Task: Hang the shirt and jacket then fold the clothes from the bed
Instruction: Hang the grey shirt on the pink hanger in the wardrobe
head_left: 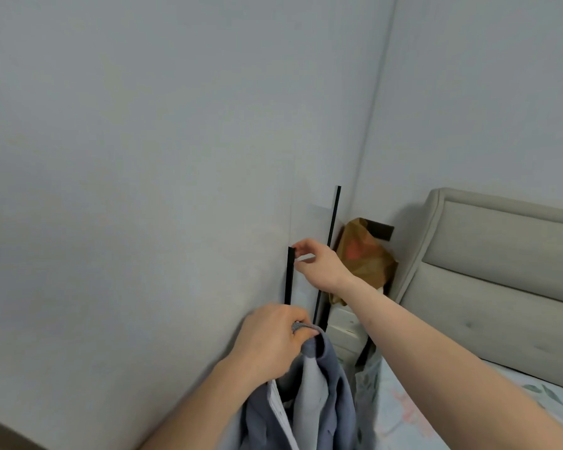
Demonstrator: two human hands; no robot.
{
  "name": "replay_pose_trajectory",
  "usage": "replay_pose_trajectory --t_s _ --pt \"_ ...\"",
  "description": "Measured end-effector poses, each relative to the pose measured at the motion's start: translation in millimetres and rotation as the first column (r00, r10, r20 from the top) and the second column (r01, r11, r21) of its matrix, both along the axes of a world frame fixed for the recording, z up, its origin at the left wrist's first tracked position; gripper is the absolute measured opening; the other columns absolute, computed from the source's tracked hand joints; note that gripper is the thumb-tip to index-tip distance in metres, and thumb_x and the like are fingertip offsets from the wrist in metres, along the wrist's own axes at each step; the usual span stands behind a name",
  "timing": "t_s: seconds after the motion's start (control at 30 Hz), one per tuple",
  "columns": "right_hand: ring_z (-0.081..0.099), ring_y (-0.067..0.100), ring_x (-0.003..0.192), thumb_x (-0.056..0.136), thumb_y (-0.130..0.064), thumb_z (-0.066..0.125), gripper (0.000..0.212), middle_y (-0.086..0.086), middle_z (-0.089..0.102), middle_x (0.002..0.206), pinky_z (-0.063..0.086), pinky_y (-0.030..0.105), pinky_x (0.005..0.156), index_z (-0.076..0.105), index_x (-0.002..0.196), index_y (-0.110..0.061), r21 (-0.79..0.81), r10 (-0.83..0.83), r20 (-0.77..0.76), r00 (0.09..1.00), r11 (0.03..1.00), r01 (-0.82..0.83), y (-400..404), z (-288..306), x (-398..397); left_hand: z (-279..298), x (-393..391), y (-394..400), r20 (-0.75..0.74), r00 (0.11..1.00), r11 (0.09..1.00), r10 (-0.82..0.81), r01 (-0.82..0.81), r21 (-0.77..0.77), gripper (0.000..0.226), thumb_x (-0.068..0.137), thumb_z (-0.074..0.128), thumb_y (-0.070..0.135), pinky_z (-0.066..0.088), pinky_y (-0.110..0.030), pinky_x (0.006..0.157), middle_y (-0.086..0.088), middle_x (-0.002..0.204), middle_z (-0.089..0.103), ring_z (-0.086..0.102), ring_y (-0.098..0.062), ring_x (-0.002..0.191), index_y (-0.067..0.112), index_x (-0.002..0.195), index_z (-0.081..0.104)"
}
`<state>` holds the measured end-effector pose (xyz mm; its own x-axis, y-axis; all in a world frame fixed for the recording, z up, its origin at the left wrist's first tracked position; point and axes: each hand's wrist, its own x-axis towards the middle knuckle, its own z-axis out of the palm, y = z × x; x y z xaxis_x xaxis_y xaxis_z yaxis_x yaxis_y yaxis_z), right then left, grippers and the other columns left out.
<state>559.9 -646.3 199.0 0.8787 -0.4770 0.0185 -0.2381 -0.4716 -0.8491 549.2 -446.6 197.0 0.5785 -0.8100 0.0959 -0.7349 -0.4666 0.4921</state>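
Gripping shirt (309, 394) | left hand (270, 342) | right hand (319, 264) pinching handle (289, 274)

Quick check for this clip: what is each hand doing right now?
Left hand: closed, gripping the blue-grey garment at its top.
Right hand: fingers pinching the top of the black door handle.

A home bedroom: at about three o'clock stands a bed with a padded beige headboard (501, 254), and its mattress, at four to five o'clock, wears a pale floral sheet (413, 414). Plain grey wardrobe doors (143, 190) with slim black vertical handles (288, 276) fill the nine to twelve o'clock side. Wedged in the corner between wardrobe and headboard, near the centre, a brown bag (364, 261) sits on stacked white boxes (343, 329)
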Motion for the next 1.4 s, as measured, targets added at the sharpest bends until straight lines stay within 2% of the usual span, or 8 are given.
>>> replay_pose_trajectory --t_s 0.3,0.47,0.63,0.9,1.03,1.17,1.27,1.4 --pt "0.068 0.015 0.093 0.094 -0.007 0.065 0.034 -0.009 0.057 0.116 0.054 0.025 0.069 0.055 0.121 -0.024 0.032 0.015 -0.020 1.000 0.999 -0.014 -10 -11 -22 8 4 4 -0.033 0.998 0.998 0.057 -0.058 -0.039 0.022 0.097 0.061 0.047 0.045 -0.021 0.062 0.012 0.078 0.070 0.062 -0.008 0.074 0.031 0.095 0.074" --pt "0.061 0.013 0.071 0.083 -0.035 0.082 0.033 0.000 0.066 0.091 0.049 0.028 0.062 0.056 0.098 -0.020 0.012 -0.144 0.038 0.989 0.990 0.144 -28 -18 -50 13 -1 0 -0.001 0.998 0.997 0.058 -0.058 -0.055 0.018 0.097 0.062 0.045 0.036 -0.014 0.053 0.017 0.065 0.059 0.056 0.000 0.064 0.032 0.092 0.073" --pt "0.055 0.013 0.066 0.079 -0.056 0.080 0.043 0.000 0.063 0.077 0.050 0.035 0.064 0.056 0.089 -0.022 -0.104 -0.367 0.055 0.929 0.923 0.371 -57 -18 -84 25 -4 -11 0.009 1.000 0.997 0.018 -0.017 -0.076 0.017 0.099 0.061 0.038 0.042 -0.011 0.061 0.013 0.078 0.067 0.060 -0.001 0.073 0.030 0.092 0.074" --pt "0.066 0.013 0.071 0.087 -0.040 0.075 0.028 -0.006 0.070 0.082 0.047 0.028 0.059 0.053 0.097 -0.027 -0.147 -0.503 0.039 0.863 0.852 0.503 -91 -10 -123 35 -4 -36 0.058 0.998 0.995 0.039 -0.034 -0.089 0.019 0.096 0.062 0.046 0.037 -0.012 0.058 0.015 0.079 0.068 0.063 -0.006 0.077 0.033 0.087 0.072" --pt "0.066 0.006 0.079 0.092 -0.038 0.072 0.024 -0.014 0.070 0.094 0.043 0.025 0.061 0.056 0.108 -0.031 -0.189 -0.505 0.075 0.860 0.839 0.510 -104 -13 -136 34 -6 -51 0.074 0.997 0.996 0.034 -0.028 -0.084 0.019 0.095 0.064 0.046 0.046 -0.018 0.063 0.016 0.077 0.069 0.063 -0.004 0.076 0.033 0.085 0.073" --pt "0.068 0.021 0.085 0.094 -0.035 0.067 0.015 -0.011 0.071 0.097 0.050 0.033 0.074 0.058 0.106 -0.034 -0.236 -0.541 0.094 0.836 0.803 0.547 -130 -20 -144 29 -3 -68 0.089 0.996 0.997 0.017 -0.011 -0.073 0.020 0.095 0.066 0.044 0.040 -0.015 0.059 0.016 0.074 0.068 0.062 -0.006 0.074 0.031 0.082 0.073" --pt "0.068 0.031 0.087 0.094 -0.028 0.065 0.014 -0.004 0.072 0.093 0.055 0.041 0.076 0.051 0.094 -0.028 -0.285 -0.572 0.074 0.817 0.773 0.567 -156 -23 -148 21 0 -89 0.077 0.997 0.998 0.005 0.000 -0.062 0.021 0.093 0.067 0.045 0.046 -0.023 0.063 0.015 0.072 0.069 0.062 -0.007 0.073 0.030 0.080 0.073" --pt "0.069 0.033 0.091 0.096 -0.021 0.062 0.012 -0.002 0.073 0.098 0.055 0.042 0.079 0.051 0.096 -0.026 -0.281 -0.608 0.076 0.791 0.748 0.602 -193 -25 -150 9 6 -124 0.104 0.995 0.999 0.008 -0.005 -0.034 0.018 0.089 0.065 0.055 0.051 -0.027 0.069 0.019 0.075 0.069 0.064 -0.006 0.077 0.039 0.085 0.072"
